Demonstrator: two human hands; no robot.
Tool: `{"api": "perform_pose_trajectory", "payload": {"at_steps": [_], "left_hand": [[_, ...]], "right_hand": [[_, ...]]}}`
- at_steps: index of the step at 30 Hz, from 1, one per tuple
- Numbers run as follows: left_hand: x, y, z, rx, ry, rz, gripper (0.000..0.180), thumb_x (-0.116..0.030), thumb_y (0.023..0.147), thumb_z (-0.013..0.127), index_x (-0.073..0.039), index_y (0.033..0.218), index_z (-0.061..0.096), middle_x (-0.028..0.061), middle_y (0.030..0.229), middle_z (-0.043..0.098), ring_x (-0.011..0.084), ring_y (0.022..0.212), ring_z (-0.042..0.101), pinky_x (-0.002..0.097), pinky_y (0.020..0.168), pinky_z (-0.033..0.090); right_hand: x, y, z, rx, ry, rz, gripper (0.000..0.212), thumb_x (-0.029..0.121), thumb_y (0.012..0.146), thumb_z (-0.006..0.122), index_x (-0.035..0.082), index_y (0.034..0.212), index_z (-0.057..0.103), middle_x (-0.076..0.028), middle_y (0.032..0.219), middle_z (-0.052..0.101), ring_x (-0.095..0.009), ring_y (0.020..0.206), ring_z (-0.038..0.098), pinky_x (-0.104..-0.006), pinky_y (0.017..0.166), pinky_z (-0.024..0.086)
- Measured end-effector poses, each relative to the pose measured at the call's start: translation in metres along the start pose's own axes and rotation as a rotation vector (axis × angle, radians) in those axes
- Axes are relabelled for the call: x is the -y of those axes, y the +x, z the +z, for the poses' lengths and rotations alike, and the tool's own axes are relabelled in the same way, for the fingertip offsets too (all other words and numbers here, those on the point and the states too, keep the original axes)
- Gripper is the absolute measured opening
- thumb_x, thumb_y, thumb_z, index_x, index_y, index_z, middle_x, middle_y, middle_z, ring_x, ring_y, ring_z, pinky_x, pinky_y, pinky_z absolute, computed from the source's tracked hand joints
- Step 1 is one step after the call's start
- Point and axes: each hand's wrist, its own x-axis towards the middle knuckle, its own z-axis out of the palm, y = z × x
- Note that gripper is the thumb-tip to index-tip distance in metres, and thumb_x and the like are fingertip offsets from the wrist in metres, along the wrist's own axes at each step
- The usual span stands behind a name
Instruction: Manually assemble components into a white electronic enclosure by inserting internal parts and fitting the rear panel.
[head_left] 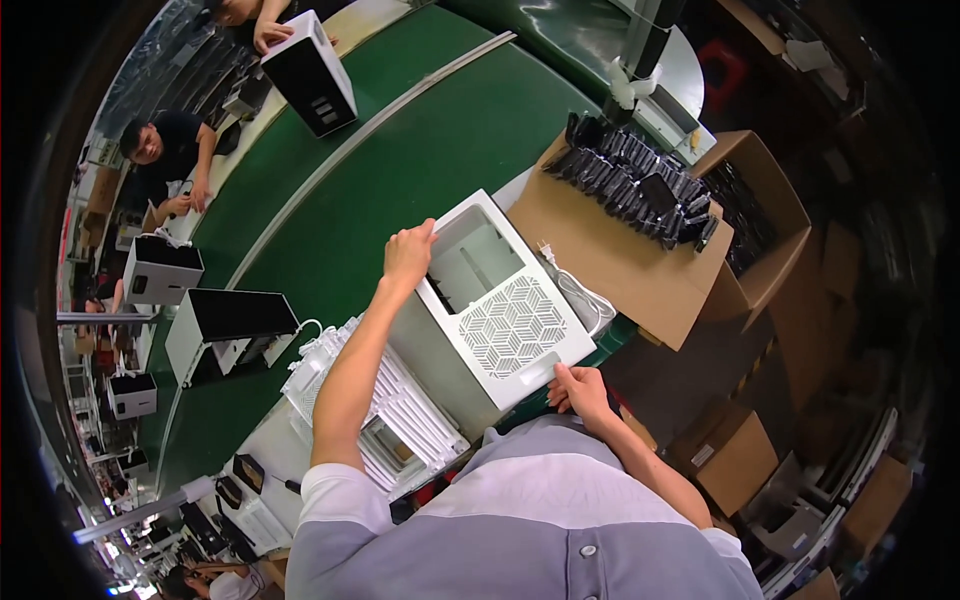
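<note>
A white rectangular housing (pixel 560 365) lies at a slant in front of me on the grey worktop. It has a slatted hexagon-pattern grille (pixel 513 325) at its near end and a recessed rectangular opening (pixel 480 255) at its far end. My left hand (pixel 408 255) is closed on the housing's left edge beside the opening. At the near right corner, my right hand (pixel 582 390) is closed with its thumb on the edge; its other fingers are partly hidden. A white power cord (pixel 582 293) with a plug lies coiled along the housing's right side.
Stacked white grille panels (pixel 395 425) lie left of my waist. To the right, a cardboard sheet (pixel 610 255) bears several black wrapped parts (pixel 640 180) beside an open carton (pixel 780 240). Across the green belt (pixel 430 130), a person's hand (pixel 270 35) touches a black-and-white unit (pixel 315 85).
</note>
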Motion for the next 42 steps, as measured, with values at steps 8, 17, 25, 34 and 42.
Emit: {"api": "perform_pose_trajectory", "payload": {"at_steps": [8,17,25,34,42], "left_hand": [[-0.009,0.036,0.014,0.151,0.199,-0.090,0.030,-0.029,0.094,0.066,-0.001,0.101,0.057,0.0225,0.086,0.072,0.0435,0.084,0.071,0.0552,0.075,0.056],[-0.023,0.030,0.030,0.138,0.188,-0.172,0.034,-0.031,0.093,0.068,-0.002,0.106,0.056,0.0221,0.091,0.073,0.0404,0.088,0.073,0.0522,0.077,0.057],[-0.017,0.023,0.020,0.118,0.159,-0.160,0.037,-0.031,0.092,0.069,0.000,0.106,0.055,0.0218,0.089,0.073,0.0416,0.084,0.072,0.0519,0.075,0.057],[-0.108,-0.085,0.014,-0.250,-0.139,0.114,0.051,-0.010,0.082,0.072,0.003,0.128,0.054,0.0228,0.128,0.056,0.0417,0.118,0.053,0.0483,0.103,0.042],[-0.216,-0.197,0.031,0.061,-0.068,0.123,0.034,-0.019,0.081,0.075,-0.001,0.105,0.059,0.0154,0.104,0.059,0.0350,0.097,0.059,0.0433,0.085,0.047]], "right_hand": [[0.034,-0.011,0.007,-0.014,-0.394,-0.063,0.042,0.035,0.099,0.062,-0.002,0.080,0.067,-0.008,0.065,0.065,-0.019,0.055,0.064,-0.0333,0.050,0.049],[0.095,-0.004,0.072,-0.032,-1.266,-1.285,0.083,0.043,0.076,0.080,0.016,0.146,0.047,-0.014,0.153,0.038,-0.041,0.143,0.029,-0.0569,0.113,0.026],[0.053,0.030,0.064,0.292,-1.507,-1.366,0.085,0.059,0.084,0.068,0.025,0.155,0.036,-0.011,0.163,0.028,-0.037,0.150,0.024,-0.0573,0.120,0.022],[0.064,0.025,-0.015,0.133,-1.000,-1.214,0.069,0.012,0.074,0.079,0.007,0.137,0.051,-0.019,0.152,0.039,-0.047,0.143,0.029,-0.0579,0.117,0.025],[0.066,0.077,-0.202,-0.319,-0.637,-0.922,0.020,-0.001,0.093,0.059,-0.001,0.113,0.063,-0.019,0.114,0.065,-0.033,0.109,0.062,-0.0382,0.095,0.048]]}}
